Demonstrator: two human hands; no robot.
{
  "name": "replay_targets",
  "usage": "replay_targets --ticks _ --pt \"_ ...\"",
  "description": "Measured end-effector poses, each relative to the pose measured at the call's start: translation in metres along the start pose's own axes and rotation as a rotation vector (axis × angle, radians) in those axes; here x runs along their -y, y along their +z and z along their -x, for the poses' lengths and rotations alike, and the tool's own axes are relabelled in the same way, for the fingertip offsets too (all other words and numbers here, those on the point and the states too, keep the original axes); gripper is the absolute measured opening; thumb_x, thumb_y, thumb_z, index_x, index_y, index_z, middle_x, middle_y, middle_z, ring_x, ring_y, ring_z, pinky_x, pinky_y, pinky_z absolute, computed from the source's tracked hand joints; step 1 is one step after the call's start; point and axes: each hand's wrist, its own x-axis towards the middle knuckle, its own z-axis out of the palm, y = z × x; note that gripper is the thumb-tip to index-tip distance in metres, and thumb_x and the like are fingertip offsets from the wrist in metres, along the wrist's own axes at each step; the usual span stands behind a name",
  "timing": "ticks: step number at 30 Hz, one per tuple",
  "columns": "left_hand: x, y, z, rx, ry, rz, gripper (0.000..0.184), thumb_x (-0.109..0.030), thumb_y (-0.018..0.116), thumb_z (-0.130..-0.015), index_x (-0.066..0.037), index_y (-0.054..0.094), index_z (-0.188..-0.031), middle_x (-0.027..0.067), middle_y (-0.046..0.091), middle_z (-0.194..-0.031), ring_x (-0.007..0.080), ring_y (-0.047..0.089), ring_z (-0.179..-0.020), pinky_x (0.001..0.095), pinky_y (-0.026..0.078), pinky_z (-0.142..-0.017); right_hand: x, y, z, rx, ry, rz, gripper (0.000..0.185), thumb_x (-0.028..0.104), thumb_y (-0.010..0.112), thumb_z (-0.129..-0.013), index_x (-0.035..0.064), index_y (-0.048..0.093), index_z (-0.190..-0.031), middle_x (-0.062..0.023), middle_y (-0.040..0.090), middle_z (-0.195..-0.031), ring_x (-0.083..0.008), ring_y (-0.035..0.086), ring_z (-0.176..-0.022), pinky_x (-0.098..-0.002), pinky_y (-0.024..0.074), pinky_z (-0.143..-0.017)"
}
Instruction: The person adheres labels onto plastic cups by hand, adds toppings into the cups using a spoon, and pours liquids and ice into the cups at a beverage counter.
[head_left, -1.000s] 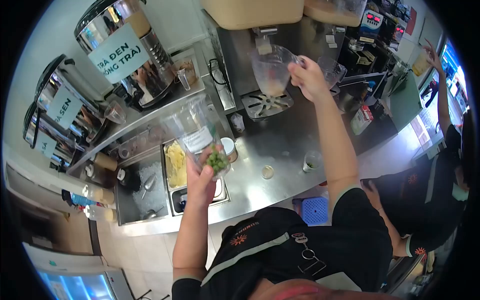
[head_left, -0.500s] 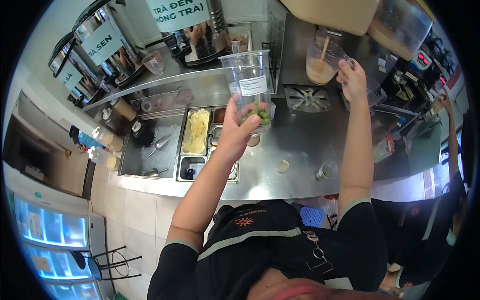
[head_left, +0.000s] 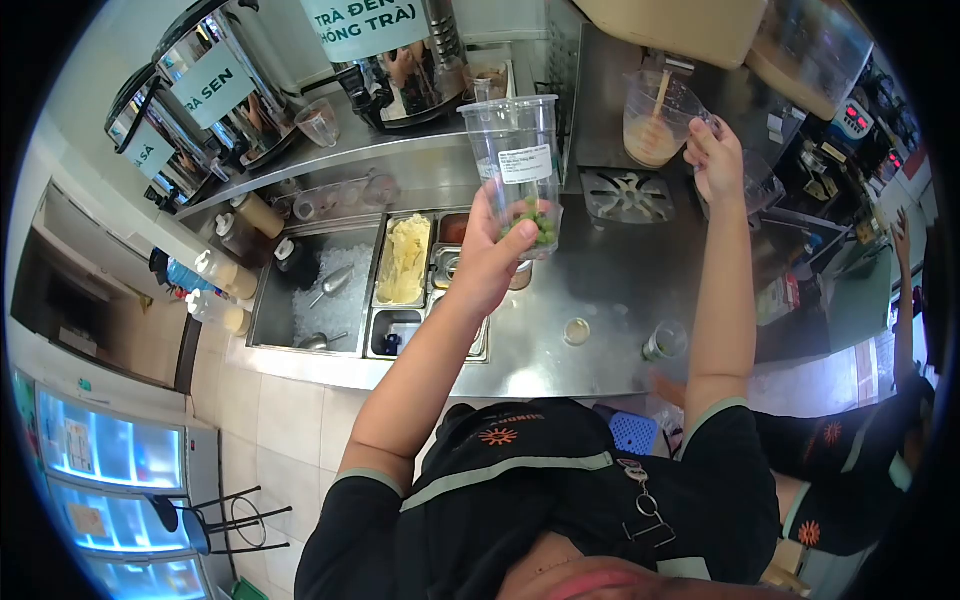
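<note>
My left hand (head_left: pixel 495 245) is wrapped round a clear plastic cup (head_left: pixel 525 165) with a white printed label, lifted above the counter. Green pieces (head_left: pixel 540 222) lie in the bottom of the cup. At the right, my right hand (head_left: pixel 715 160) grips the handle of a clear measuring jug (head_left: pixel 650 120). Milky tan liquid covers the jug's bottom, and a light brown stirring stick leans in it. The jug is beneath the spout of a large tan dispenser (head_left: pixel 670 28).
Left stand an ice bin (head_left: pixel 325 290) with scoops, topping pans (head_left: pixel 405 262) and squeeze bottles (head_left: pixel 218 312). Labelled tea urns (head_left: pixel 215 85) line the shelf. A small cup (head_left: pixel 577 332) and a clear cup (head_left: pixel 666 342) stand on the steel counter (head_left: pixel 610 290). A co-worker's arm (head_left: pixel 903 270) shows far right.
The view has shifted slightly, so most things sit a little further right. My hands still hold the cup and jug. A co-worker's hand now shows near the counter's front edge.
</note>
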Motion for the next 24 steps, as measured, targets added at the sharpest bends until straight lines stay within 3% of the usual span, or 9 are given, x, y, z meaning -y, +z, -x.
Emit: replay_targets --ticks 5,9,24 --pt "0.003 -0.003 0.000 -0.037 -0.013 0.010 0.083 -0.037 0.074 -0.087 -0.021 0.022 -0.150 0.0170 0.057 -0.131 0.0334 0.064 -0.108 0.0440 0.053 -0.085 0.000 0.004 0.001 -0.046 -0.010 0.024 0.026 0.014 0.076 -0.087 0.0109 0.052 -0.081 0.0073 0.043 -0.064 -0.0038 0.035 -0.050 -0.0236 0.0277 -0.047" --pt "0.005 -0.008 0.001 -0.004 -0.001 -0.003 0.076 -0.048 0.064 -0.091 -0.022 0.025 -0.150 0.0170 0.057 -0.130 0.0342 0.063 -0.108 0.0431 0.054 -0.084 -0.001 0.001 0.002 -0.042 -0.007 -0.019 0.027 0.011 0.077 -0.086 0.0110 0.051 -0.079 0.0067 0.043 -0.064 -0.0042 0.036 -0.051 -0.0239 0.0275 -0.047" --pt "0.004 -0.004 0.003 -0.030 -0.015 -0.033 0.076 -0.044 0.065 -0.092 -0.015 0.027 -0.151 0.0181 0.058 -0.129 0.0326 0.064 -0.106 0.0405 0.054 -0.082 0.003 0.003 0.004 -0.009 -0.034 0.020 0.026 0.015 0.080 -0.084 0.0078 0.055 -0.080 0.0054 0.047 -0.066 -0.0051 0.036 -0.054 -0.0241 0.0295 -0.050"
